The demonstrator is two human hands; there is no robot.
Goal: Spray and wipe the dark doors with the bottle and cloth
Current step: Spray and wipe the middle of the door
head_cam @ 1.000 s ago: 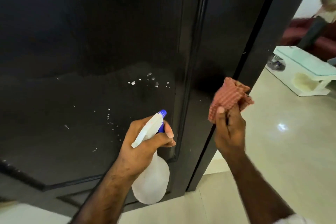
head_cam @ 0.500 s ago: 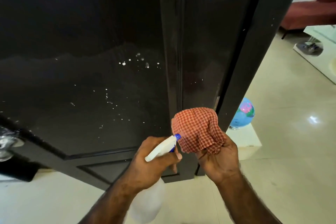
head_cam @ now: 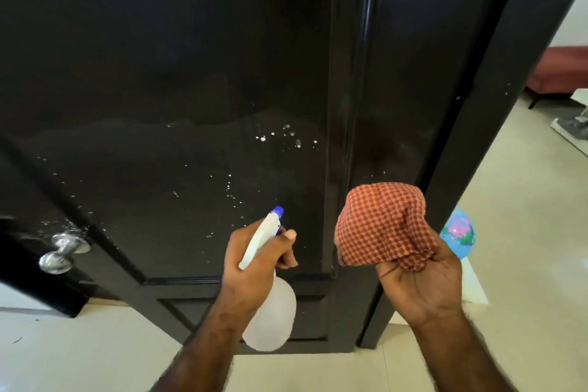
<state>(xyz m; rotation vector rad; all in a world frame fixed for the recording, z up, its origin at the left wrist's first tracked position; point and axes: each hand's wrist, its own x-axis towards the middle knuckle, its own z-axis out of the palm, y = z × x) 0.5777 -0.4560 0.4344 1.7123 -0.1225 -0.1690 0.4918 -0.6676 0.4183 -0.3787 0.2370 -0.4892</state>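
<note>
Bottle and cloth up at the dark door (head_cam: 178, 73)
My left hand (head_cam: 254, 267) grips the spray bottle (head_cam: 270, 305), nozzle toward the droplet-speckled panel; my right hand (head_cam: 420, 283) pinches the bunched checked cloth (head_cam: 378, 226) beside the door edge

Dark door (head_cam: 178, 73) flecked with droplets, white spray bottle (head_cam: 270, 305) blue-nozzled, bunched red checked cloth (head_cam: 378, 226) beside it
</note>
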